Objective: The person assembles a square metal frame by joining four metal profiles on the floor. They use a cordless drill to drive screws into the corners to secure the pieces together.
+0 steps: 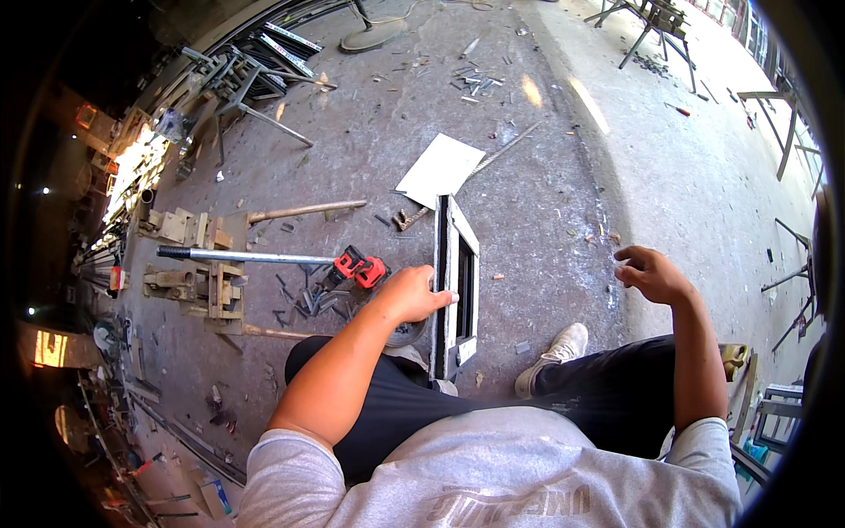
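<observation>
My left hand (412,296) is closed on the near-side bar of a narrow white and black metal frame (468,224), its thumb lying over the top edge. The frame stands upright between my legs, with slanted corners on its right side. My right hand (650,273) is raised out to the right, fingers loosely curled and apart, with nothing visible in it. Just left of the frame lies a red and black power tool (363,268), partly behind my left hand. A white flat sheet (440,169) rests on the floor beyond the frame.
A metal bench fixture (198,273) with a long silver lever (264,257) stands at left. Metal offcuts (321,299) litter the floor around it. A twisted metal rod (506,150) lies past the sheet. Steel stands (656,26) are at far right, and stacked profiles (282,53) at far left.
</observation>
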Motion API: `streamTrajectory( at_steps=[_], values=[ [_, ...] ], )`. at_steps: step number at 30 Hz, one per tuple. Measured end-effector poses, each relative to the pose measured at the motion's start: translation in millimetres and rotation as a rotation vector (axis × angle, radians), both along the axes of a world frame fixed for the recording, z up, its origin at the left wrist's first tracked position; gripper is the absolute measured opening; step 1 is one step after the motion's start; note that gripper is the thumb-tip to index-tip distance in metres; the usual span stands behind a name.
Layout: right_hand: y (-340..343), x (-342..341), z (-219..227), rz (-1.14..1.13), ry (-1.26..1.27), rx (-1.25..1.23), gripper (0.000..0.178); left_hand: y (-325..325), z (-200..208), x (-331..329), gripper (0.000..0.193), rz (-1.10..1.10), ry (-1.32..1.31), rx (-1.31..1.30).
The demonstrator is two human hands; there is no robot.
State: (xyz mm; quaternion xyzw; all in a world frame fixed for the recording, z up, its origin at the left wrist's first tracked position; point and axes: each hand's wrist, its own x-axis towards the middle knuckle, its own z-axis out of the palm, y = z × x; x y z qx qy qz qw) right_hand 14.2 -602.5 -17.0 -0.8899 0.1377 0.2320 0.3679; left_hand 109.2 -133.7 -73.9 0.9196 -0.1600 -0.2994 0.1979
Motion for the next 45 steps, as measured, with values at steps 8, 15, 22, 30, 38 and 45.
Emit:
streamTrajectory(
  at_steps=[8,15,22,30,38,45],
  values=[
    [-2,-3,-3,0.001,-0.015,0.005,0.043,-1,7,-3,0.064,0.016,0.007,0.007],
    [-4,-3,-7,-0.003,-0.019,0.020,0.043,-3,3,-4,0.062,-0.022,-0.020,0.051],
    [-2,-2,-7,-0.013,-0.013,0.035,0.043,3,-18,-3,0.036,0.017,-0.057,-0.051],
    [-2,-2,-4,0.011,-0.014,-0.006,0.043,1,-15,-3,0.032,0.022,-0.062,-0.069],
    [-3,-2,-6,-0.009,-0.007,0.026,0.042,3,-13,-2,0.033,0.007,-0.081,-0.069],
    [-2,-2,-6,-0.031,-0.018,0.044,0.042,3,-22,-1,0.033,0.017,-0.099,-0.088]
  ],
)
